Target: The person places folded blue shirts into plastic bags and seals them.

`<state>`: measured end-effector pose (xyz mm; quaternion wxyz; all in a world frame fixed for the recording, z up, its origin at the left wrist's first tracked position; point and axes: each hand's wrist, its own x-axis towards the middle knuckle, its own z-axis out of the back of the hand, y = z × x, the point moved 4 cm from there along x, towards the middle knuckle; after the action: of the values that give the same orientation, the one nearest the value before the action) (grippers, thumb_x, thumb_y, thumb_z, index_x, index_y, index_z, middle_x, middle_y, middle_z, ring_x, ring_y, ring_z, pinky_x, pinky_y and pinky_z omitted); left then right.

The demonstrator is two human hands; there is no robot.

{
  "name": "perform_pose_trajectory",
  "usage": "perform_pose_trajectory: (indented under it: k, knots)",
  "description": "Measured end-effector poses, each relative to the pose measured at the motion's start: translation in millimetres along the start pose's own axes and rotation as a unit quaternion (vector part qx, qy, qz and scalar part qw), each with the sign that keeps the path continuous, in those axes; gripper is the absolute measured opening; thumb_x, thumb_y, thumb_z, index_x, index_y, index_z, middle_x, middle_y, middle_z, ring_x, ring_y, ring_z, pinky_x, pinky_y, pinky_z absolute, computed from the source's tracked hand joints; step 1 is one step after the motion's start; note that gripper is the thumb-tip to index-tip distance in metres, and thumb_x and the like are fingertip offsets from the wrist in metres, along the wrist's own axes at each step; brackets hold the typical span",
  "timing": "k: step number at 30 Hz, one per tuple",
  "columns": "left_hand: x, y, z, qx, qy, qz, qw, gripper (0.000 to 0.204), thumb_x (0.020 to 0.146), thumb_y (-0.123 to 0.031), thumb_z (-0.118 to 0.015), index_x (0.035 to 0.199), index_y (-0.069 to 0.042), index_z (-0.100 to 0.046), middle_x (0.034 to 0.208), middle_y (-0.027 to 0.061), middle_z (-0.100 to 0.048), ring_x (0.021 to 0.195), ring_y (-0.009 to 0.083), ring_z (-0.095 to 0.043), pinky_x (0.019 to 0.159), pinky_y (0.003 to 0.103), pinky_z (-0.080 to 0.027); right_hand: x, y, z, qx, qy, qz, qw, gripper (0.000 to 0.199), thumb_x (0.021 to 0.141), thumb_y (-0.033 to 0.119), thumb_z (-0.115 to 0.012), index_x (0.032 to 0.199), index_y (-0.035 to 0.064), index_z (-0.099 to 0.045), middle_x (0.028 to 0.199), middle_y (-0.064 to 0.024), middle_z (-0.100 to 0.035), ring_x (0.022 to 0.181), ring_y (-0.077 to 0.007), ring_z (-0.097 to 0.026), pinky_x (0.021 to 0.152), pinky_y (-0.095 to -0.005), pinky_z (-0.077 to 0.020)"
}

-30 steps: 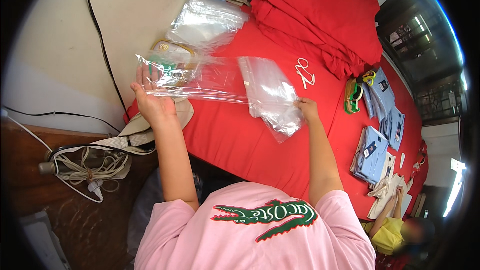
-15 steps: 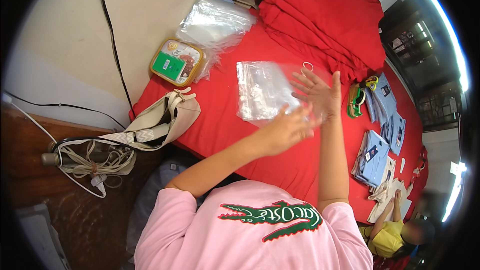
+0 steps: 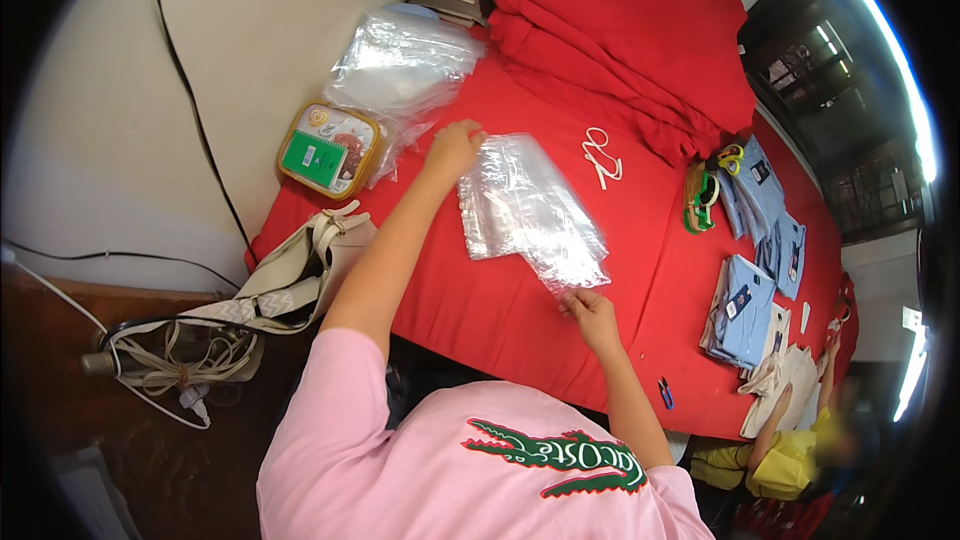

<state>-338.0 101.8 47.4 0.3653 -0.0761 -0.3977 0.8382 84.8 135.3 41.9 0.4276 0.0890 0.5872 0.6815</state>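
Observation:
Two or more clear plastic bags (image 3: 520,195) lie on the red cloth in front of me, overlapping and turned at different angles. With its fingertips, my right hand (image 3: 592,318) pinches the near right corner of a bag. At the far left corner of the bags, my left hand (image 3: 457,150) is closed on the edge, its fingertips partly hidden behind the hand. A thin white looped strip (image 3: 601,158) lies on the cloth to the right of the bags.
The red cloth (image 3: 440,285) covers the table. Further off are more clear bags (image 3: 400,60), a tub (image 3: 360,170) with a green notebook (image 3: 314,159), and piled red fabric (image 3: 620,30). Folded blue garments (image 3: 745,310), a tape dispenser (image 3: 700,200) and small snips (image 3: 666,393) lie right. A co-worker (image 3: 785,465) sits beyond.
My hands were close together above the bags; they have moved apart to opposite corners. A bag now lies slanted across the others. The white strip shows fully.

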Motion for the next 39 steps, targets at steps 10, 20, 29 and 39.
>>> perform_pose_trajectory:
  k: [10, 20, 29, 39]
  knots:
    - [55.1, -4.5, -51.8, 0.09, 0.19, 0.115, 0.971, 0.064, 0.087, -0.062, -0.079, 0.114, -0.004, -0.079, 0.115, 0.0227, -0.078, 0.113, 0.0365, -0.074, 0.096, 0.048, -0.056, 49.7, 51.7, 31.3, -0.379, -0.197, 0.201, 0.881, 0.097, 0.084, 0.045, -0.089, 0.159, 0.003, -0.042, 0.163, -0.0304, -0.042, 0.149, -0.045, -0.044, 0.121, -0.0548, -0.0381]
    - [40.6, 15.3, -79.9, 0.04, 0.382, 0.124, 0.915, 0.086, 0.072, -0.061, -0.092, 0.125, 0.005, -0.075, 0.128, 0.0238, -0.074, 0.113, 0.0329, -0.073, 0.095, 0.043, -0.058, 168.2, 44.1, 27.4, -0.528, -0.137, 0.194, 0.815, 0.037, 0.097, 0.027, -0.07, 0.13, 0.0085, -0.069, 0.103, -0.0171, -0.075, 0.096, -0.0352, -0.074, 0.086, -0.0509, -0.0576]
    - [-21.7, -28.2, -77.7, -0.046, 0.47, 0.111, 0.874, 0.06, 0.088, -0.051, -0.084, 0.111, 0.004, -0.079, 0.106, 0.0229, -0.078, 0.099, 0.0315, -0.074, 0.088, 0.042, -0.057, 52.2, 127.7, 65.5, -0.461, -0.135, 0.426, 0.767, 0.024, 0.091, 0.008, -0.072, 0.114, 0.0092, -0.075, 0.088, -0.0076, -0.075, 0.083, -0.0278, -0.07, 0.079, -0.0448, -0.0538]
    - [-11.3, -9.4, -42.3, 0.03, 0.233, -0.041, 0.971, 0.047, 0.102, -0.042, -0.066, 0.1, 0.003, -0.076, 0.099, 0.0283, -0.075, 0.092, 0.0449, -0.073, 0.086, 0.052, -0.055, -87.6, 35.6, 50.3, -0.589, -0.032, 0.353, 0.726, 0.047, 0.091, 0.007, -0.065, 0.137, 0.0018, -0.067, 0.125, -0.0133, -0.078, 0.114, -0.0245, -0.076, 0.1, -0.0443, -0.0566]
